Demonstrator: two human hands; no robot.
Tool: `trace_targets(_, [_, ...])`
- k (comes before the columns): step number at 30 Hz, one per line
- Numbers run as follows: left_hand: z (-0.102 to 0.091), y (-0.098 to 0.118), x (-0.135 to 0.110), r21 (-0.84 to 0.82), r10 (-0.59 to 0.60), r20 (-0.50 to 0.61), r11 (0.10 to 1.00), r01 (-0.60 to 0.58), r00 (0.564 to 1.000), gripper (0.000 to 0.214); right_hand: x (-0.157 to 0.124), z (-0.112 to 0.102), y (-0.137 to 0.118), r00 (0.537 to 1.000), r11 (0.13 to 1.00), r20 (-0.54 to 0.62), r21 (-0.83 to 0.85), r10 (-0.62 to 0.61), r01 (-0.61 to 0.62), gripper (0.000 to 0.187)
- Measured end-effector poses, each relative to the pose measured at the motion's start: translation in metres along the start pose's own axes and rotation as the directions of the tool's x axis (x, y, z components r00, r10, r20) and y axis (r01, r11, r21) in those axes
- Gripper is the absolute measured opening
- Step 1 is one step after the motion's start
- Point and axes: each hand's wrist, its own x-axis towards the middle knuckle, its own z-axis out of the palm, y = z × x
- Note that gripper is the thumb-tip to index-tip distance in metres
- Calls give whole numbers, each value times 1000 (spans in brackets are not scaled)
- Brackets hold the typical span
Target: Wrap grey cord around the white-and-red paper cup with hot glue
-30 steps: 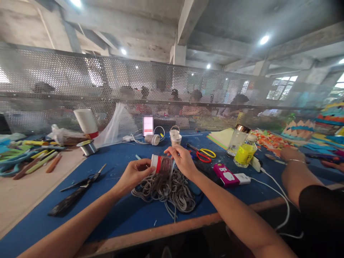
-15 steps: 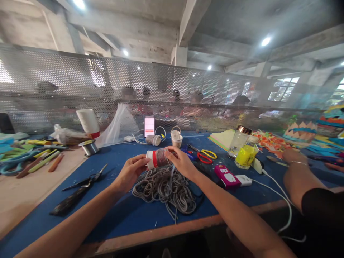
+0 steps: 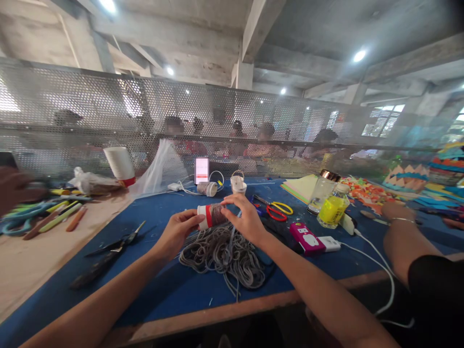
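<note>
My left hand grips the white rim of a paper cup, held tilted on its side. The cup has a red band, and grey-brown cord is wound around its other end. At that wound end my right hand is closed, thumb and forefinger on the cup; whether they also pinch a strand is too small to tell. Beneath both hands lies a loose heap of grey cord on the blue tabletop.
Black scissors lie left, red-and-yellow-handled scissors right. Behind stand a phone, a cord-wrapped cup and a small basket. A magenta case, yellow bottle and another person's arm are right; stacked cups left.
My right hand's fingers have shifted slightly up and back along the wound end of the cup. A blurred hand of another person has come in at the far left edge.
</note>
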Motion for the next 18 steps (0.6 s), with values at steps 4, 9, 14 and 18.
trace_targets(4, [1, 1, -2, 31, 0, 24, 1000, -1, 1000, 20, 0, 1, 1, 1000, 999, -11, -36, 0, 0, 6])
trace_targets(9, [2, 0, -2, 57, 13, 22, 998, -15, 1000, 24, 0, 2, 2, 1000, 1000, -6, -25, -1, 1, 3])
trace_targets(14, [1, 1, 1, 50, 54, -36, 997, -52, 998, 24, 0, -2, -5, 1000, 1000, 10, -1, -10, 10, 5])
trace_targets(18, [-6, -1, 6, 15, 71, -151, 997, -70, 986, 27, 0, -4, -8, 999, 999, 37, 30, -22, 21, 10])
